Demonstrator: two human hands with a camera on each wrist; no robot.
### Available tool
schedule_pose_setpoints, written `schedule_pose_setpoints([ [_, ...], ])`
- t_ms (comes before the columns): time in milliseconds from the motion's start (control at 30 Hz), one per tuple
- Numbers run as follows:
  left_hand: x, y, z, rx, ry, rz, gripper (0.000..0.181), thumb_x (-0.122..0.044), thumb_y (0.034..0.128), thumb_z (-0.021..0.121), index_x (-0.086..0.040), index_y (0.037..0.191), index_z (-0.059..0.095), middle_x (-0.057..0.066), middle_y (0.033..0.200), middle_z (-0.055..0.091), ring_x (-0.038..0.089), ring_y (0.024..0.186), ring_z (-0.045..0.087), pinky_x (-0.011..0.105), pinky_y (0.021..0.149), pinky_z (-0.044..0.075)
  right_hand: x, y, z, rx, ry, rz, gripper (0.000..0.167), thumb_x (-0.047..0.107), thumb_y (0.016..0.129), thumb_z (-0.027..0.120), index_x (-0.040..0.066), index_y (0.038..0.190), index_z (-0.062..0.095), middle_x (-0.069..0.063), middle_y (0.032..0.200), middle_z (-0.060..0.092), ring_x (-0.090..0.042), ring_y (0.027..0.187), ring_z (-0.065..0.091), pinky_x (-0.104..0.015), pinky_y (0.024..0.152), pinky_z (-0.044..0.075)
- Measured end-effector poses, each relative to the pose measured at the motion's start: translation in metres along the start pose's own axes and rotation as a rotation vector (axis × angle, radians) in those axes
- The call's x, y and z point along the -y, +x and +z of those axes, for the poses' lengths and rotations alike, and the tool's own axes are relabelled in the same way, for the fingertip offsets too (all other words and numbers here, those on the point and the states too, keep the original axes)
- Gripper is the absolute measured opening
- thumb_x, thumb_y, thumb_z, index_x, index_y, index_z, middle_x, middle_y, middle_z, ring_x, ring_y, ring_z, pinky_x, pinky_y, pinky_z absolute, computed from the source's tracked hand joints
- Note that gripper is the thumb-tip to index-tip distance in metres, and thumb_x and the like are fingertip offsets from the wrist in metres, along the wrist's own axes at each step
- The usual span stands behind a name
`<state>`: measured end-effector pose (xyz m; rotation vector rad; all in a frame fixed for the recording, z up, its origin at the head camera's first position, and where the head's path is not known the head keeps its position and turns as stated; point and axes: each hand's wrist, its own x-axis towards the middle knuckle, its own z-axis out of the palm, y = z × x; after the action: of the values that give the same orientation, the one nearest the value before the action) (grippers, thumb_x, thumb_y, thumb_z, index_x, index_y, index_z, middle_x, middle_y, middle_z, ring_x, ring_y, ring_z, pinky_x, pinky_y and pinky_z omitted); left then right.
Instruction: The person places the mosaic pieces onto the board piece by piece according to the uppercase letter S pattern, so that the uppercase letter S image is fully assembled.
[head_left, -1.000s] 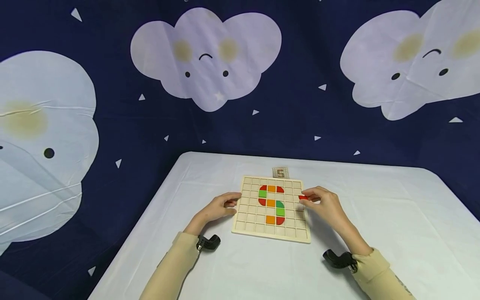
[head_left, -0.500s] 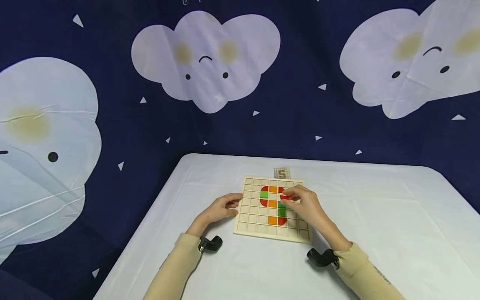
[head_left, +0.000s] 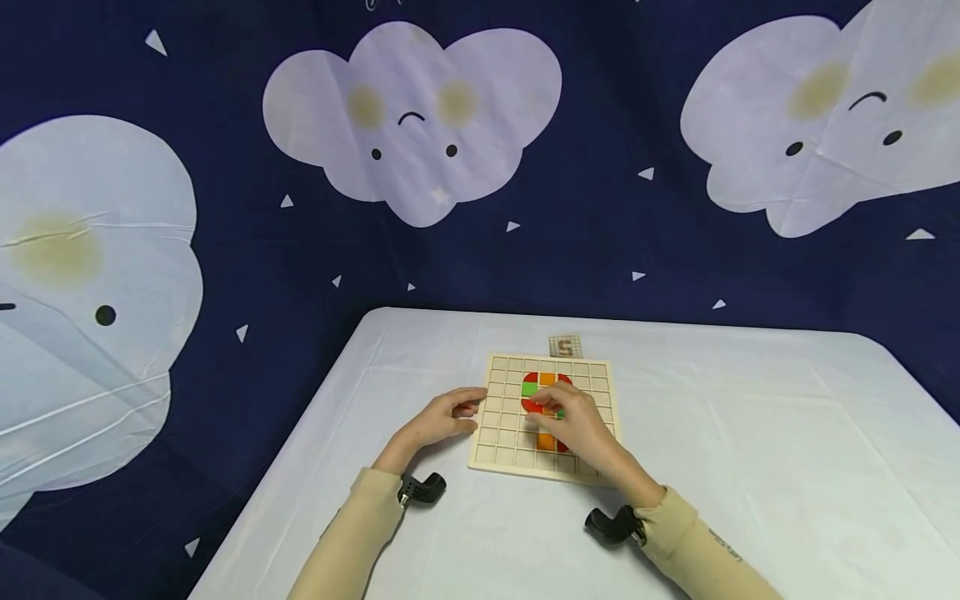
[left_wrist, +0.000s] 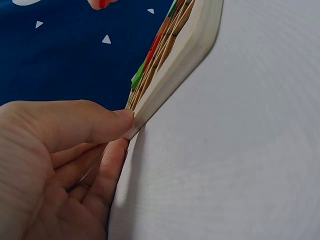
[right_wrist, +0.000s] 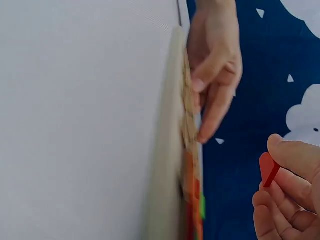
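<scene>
A square wooden grid board lies on the table, with red, green and orange tiles forming a curved figure in its middle. My right hand is over the board and hides part of that figure. In the right wrist view, its thumb and fingers pinch a red tile with a rounded side, held off the board. At the board's left edge rests my left hand, its thumb and fingertips touching the rim and spread apart. The left wrist view shows the thumb against the rim, with a green tile beyond.
Just behind the board lies a small gridded card with a brown S-like figure. A white cloth covers the table. Behind it hangs a dark blue curtain with clouds. Each wrist wears a black camera mount.
My right hand has moved left from the board's right edge to above the tiles, carrying the red tile along. The left hand has stayed at the left edge.
</scene>
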<state>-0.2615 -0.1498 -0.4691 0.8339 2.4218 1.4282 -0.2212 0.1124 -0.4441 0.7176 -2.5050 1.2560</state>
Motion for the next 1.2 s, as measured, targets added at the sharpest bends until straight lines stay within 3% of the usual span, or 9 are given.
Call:
schedule_pose_setpoints([
  [133, 0.000, 0.000, 0.000, -0.004, -0.005, -0.006, 0.056, 0.005, 0.0829, 0.065, 0.008, 0.135, 0.045, 0.021, 0.136, 0.046, 0.027, 0.105, 0.054, 0.033, 0.094, 0.046, -0.002, -0.003, 0.010, 0.013, 0.009, 0.007, 0.025, 0.015, 0.078, 0.078, 0.005, 0.099, 0.070, 0.000, 0.094, 0.063, -0.018, 0.084, 0.062, -0.034, 0.074, 0.054],
  [300, -0.003, -0.001, 0.000, 0.006, -0.002, -0.003, 0.055, 0.008, 0.0839, 0.062, 0.012, 0.135, 0.042, 0.026, 0.136, 0.043, 0.035, 0.107, 0.052, 0.042, 0.096, 0.044, -0.005, -0.008, 0.019, 0.034, -0.024, -0.014, 0.024, 0.016, 0.077, 0.078, 0.007, 0.098, 0.071, 0.004, 0.091, 0.061, -0.016, 0.085, 0.058, -0.033, 0.074, 0.053],
  [500, -0.029, -0.007, -0.005, 0.030, -0.014, 0.002, 0.053, 0.012, 0.0835, 0.059, 0.018, 0.133, 0.039, 0.032, 0.134, 0.042, 0.042, 0.107, 0.050, 0.048, 0.096, 0.042, -0.011, -0.012, 0.026, 0.058, -0.149, -0.104, 0.024, 0.019, 0.077, 0.079, 0.007, 0.096, 0.070, 0.005, 0.087, 0.057, -0.012, 0.078, 0.049, -0.028, 0.066, 0.044],
  [633, -0.038, -0.011, -0.006, 0.029, -0.020, 0.009, 0.053, 0.012, 0.0831, 0.059, 0.018, 0.132, 0.040, 0.032, 0.133, 0.042, 0.042, 0.106, 0.051, 0.047, 0.095, 0.043, -0.013, -0.014, 0.028, 0.053, -0.190, -0.117, 0.023, 0.021, 0.077, 0.079, 0.009, 0.094, 0.070, 0.004, 0.088, 0.059, -0.014, 0.082, 0.051, -0.032, 0.071, 0.046],
  [933, -0.037, -0.012, -0.005, 0.026, -0.032, -0.007, 0.054, 0.012, 0.0832, 0.059, 0.017, 0.133, 0.040, 0.031, 0.134, 0.042, 0.042, 0.108, 0.050, 0.048, 0.097, 0.042, -0.016, -0.018, 0.033, 0.039, -0.216, -0.127, 0.021, 0.022, 0.076, 0.080, 0.012, 0.091, 0.069, 0.004, 0.088, 0.060, -0.016, 0.088, 0.053, -0.035, 0.077, 0.048],
  [1200, -0.035, -0.011, -0.005, 0.033, -0.028, 0.006, 0.053, 0.012, 0.0832, 0.059, 0.018, 0.132, 0.040, 0.032, 0.134, 0.041, 0.042, 0.107, 0.051, 0.048, 0.096, 0.042, -0.016, -0.019, 0.034, 0.028, -0.207, -0.129, 0.021, 0.022, 0.076, 0.080, 0.012, 0.090, 0.069, 0.006, 0.087, 0.058, -0.015, 0.086, 0.051, -0.033, 0.074, 0.047],
])
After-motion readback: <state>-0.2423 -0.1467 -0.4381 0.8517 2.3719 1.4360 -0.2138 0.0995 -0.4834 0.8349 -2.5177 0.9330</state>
